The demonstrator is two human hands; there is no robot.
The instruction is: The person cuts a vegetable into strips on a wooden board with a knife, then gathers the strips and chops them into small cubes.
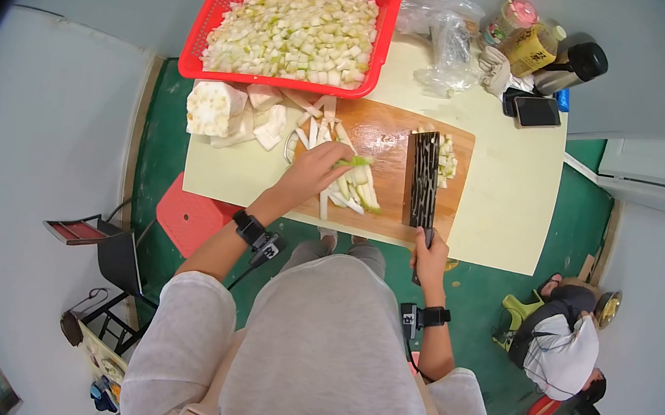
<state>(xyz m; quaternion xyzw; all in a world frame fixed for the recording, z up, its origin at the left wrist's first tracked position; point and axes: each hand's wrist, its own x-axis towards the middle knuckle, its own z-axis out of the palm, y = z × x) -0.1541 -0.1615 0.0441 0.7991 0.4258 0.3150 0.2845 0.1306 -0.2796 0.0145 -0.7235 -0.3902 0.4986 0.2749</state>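
My left hand point(319, 169) is closed on a green-edged vegetable strip point(355, 161), over a pile of pale strips point(357, 190) on the wooden cutting board point(389, 144). To the right, my right hand point(430, 258) grips the handle of a wide cleaver point(424, 177), its dark, patterned blade lying across the right part of the board. Small diced pieces point(447, 162) are beside the blade on its right. Large peeled white chunks point(215, 108) sit at the board's left, below the red basket.
A red basket point(191, 50) of diced pieces stands at the table's back left. Plastic bags point(451, 51), a yellow-labelled bottle point(529, 50), a thermos point(569, 69) and a phone point(537, 111) are at the back right. Another person point(562, 347) sits low at the right.
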